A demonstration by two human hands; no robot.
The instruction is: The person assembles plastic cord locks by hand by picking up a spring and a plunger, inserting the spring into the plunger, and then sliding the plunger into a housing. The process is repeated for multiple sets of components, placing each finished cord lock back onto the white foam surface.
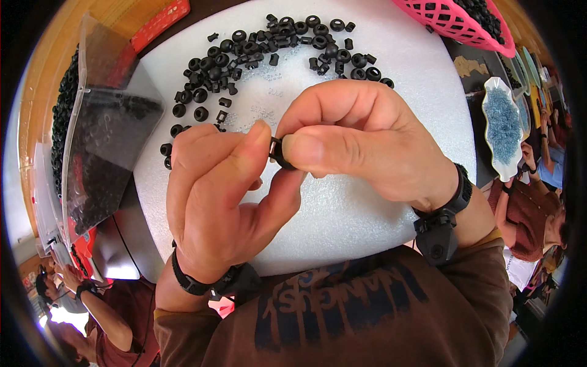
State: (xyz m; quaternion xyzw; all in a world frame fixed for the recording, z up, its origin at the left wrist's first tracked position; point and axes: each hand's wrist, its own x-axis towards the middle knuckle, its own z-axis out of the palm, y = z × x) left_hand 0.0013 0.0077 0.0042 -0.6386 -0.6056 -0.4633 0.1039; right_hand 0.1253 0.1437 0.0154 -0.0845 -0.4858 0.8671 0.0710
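Observation:
In front of my chest, both hands meet over a small black cord lock point(280, 154). My right hand point(379, 147) pinches its round body, with the thumb laid across it. The fingertips of my left hand point(214, 189) close on its other side, where a narrow black piece shows. My fingers hide much of the part. Beyond my hands, many loose black round bodies point(214, 73) and small black plungers point(274, 59) lie in an arc on a white foam sheet point(342, 226). Tiny clear springs point(263, 73) are scattered inside that arc.
A clear plastic bin point(107, 153) with black parts stands at the left. At the far right is a pink basket point(458, 21) of black parts. A white scalloped dish point(505, 128) holds bluish springs on the right. Other people sit at both sides.

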